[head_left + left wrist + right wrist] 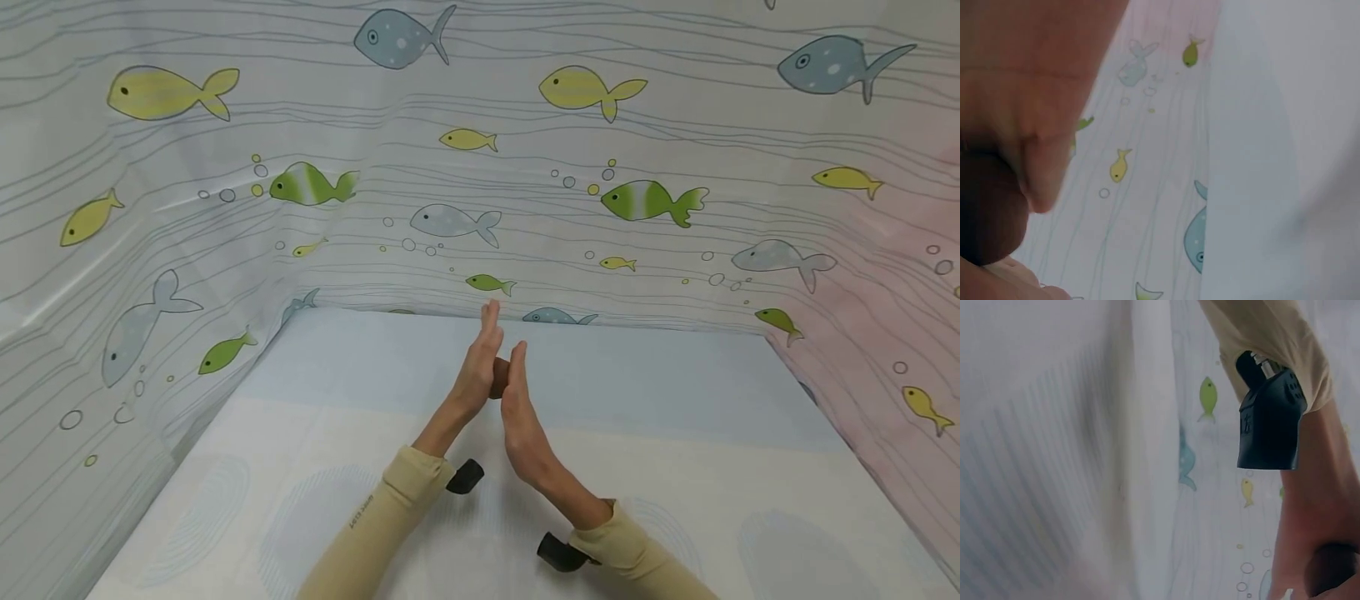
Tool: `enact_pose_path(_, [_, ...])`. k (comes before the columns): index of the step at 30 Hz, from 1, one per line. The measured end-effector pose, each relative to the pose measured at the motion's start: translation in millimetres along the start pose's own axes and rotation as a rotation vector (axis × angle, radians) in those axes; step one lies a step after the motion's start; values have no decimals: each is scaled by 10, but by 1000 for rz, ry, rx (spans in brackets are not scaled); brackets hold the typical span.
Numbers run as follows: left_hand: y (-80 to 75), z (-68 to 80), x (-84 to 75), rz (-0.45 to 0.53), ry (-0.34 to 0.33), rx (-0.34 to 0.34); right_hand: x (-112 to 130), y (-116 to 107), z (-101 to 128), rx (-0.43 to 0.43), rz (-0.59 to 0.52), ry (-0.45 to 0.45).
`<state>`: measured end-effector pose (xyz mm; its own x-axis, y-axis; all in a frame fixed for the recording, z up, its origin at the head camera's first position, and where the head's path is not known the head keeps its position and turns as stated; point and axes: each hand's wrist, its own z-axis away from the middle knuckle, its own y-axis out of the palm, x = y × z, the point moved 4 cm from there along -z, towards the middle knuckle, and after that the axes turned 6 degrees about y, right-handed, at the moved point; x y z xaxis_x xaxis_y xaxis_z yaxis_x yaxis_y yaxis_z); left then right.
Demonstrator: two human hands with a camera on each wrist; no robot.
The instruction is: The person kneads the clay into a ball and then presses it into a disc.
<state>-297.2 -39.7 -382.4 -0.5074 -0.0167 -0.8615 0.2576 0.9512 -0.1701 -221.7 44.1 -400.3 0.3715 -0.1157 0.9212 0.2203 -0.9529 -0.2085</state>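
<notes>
A round dark brown lump [498, 379] sits between the two palms. My left hand [476, 371] lies against its left side with fingers straight, pointing away from me. From the other side my right hand [521, 417] presses it with a flat palm, its fingers straight as well. In the left wrist view the dark lump [991, 209] appears at the left edge, partly covered by the hands. The right wrist view shows the lump [1330, 569] at the lower right, against a palm.
Under the hands spreads a pale blue and white patterned surface [360, 367]. Fish-printed curtain-like sheeting [525, 167] encloses its back and sides. A black wrist camera [467, 477] sits at the left sleeve, another black camera [562, 553] at the right.
</notes>
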Motion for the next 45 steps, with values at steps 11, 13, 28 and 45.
enact_pose_path(11, [-21, 55, 169, 74, -76, 57, 113, 3, -32, -28, 40, -67])
enact_pose_path(13, [2, 77, 193, 82, -83, 68, 110, -13, -48, -41, 53, -66])
enact_pose_path(28, [195, 207, 47, 102, -8, 162, 53, -319, -331, -150, 80, -50])
enact_pose_path(45, [263, 242, -210, 20, 85, 151, 84, -396, -349, -172, 36, -67])
